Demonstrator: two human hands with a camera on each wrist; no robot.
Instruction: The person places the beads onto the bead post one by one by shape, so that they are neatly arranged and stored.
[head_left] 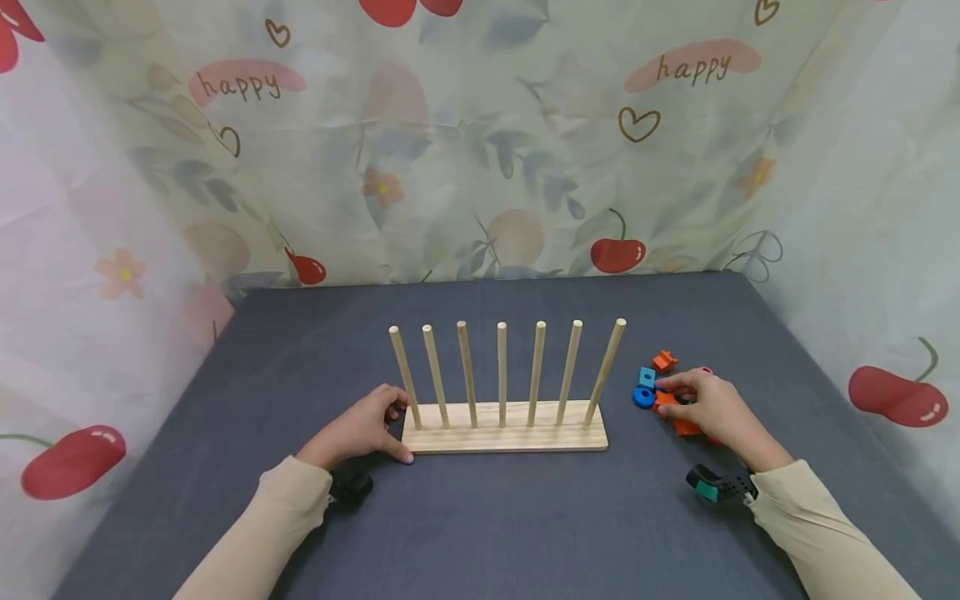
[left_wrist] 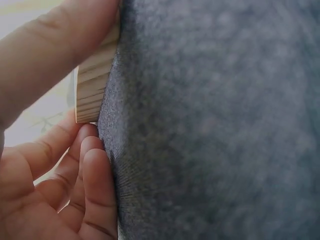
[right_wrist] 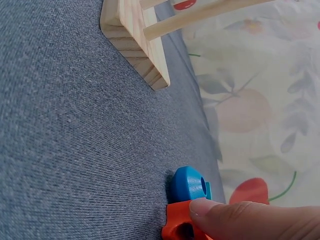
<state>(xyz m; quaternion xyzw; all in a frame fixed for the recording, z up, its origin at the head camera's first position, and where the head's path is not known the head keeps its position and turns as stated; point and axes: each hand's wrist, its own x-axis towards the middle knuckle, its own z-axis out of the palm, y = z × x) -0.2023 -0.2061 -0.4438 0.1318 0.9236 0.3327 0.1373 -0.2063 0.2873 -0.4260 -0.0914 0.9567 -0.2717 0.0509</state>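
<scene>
The left hand [head_left: 370,425] grips the left end of the seven-peg wooden rack [head_left: 510,442] in the middle of the table [head_left: 495,525] — thumb in front, fingers behind. Toward the right edge, the right hand [head_left: 708,404] touches an orange piece [right_wrist: 176,216] beside a blue ring [head_left: 643,398] — whether it pinches, I cannot tell.

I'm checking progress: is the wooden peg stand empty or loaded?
Empty: on the wooden peg stand, all seven pegs show bare wood.
</scene>
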